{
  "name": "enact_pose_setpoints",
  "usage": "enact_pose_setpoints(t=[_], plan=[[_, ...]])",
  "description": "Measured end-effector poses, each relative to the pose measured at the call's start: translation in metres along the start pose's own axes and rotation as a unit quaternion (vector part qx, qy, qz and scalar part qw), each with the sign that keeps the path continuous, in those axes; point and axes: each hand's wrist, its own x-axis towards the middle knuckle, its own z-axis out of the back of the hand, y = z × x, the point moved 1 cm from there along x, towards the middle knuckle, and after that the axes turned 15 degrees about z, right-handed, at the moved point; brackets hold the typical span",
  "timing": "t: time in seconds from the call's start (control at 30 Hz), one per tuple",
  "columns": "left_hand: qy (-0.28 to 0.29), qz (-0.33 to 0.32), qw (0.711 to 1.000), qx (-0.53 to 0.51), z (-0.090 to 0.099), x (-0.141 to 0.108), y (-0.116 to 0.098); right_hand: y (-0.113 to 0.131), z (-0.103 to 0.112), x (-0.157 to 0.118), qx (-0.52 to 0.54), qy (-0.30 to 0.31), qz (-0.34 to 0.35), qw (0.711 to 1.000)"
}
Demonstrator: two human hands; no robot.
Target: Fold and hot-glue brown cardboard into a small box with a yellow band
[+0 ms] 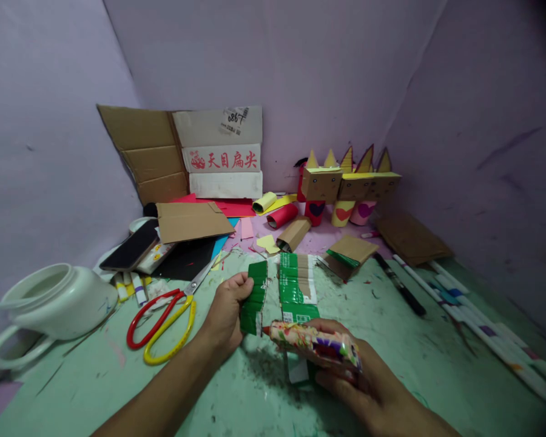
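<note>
My left hand point(227, 309) is closed on a small green cardboard piece point(255, 296), thumb on its face, holding it up off the table. In my right hand point(352, 370) is a glue gun point(316, 345) with a floral pattern. Its orange-red nozzle points left, at the lower right edge of the green piece; whether it touches cannot be made out. Just behind the glue gun lies a larger green and brown cardboard piece point(295, 285), partly hidden by the gun and my right hand. Scissors point(164, 321) with one red and one yellow handle lie open left of my left hand.
A white teapot point(64, 303) and a phone point(130, 246) are at the left. Cardboard animal figures point(322, 184) stand at the back, near paper tubes point(282, 215). A folded cardboard piece point(350, 252), a black pen point(399, 284) and several white markers point(482, 328) lie to the right.
</note>
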Motion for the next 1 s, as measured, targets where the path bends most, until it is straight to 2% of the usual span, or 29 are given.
enact_pose_setpoints(t=[0.73, 1.0], plan=[[0.005, -0.002, 1.000, 0.008, 0.000, 0.000, 0.001, -0.002, -0.001, 0.000, -0.041, -0.005, 0.044, 0.998], [-0.001, -0.001, 1.000, 0.004, 0.002, 0.002, 0.000, -0.006, 0.001, -0.002, -0.006, 0.008, 0.002, 1.000]])
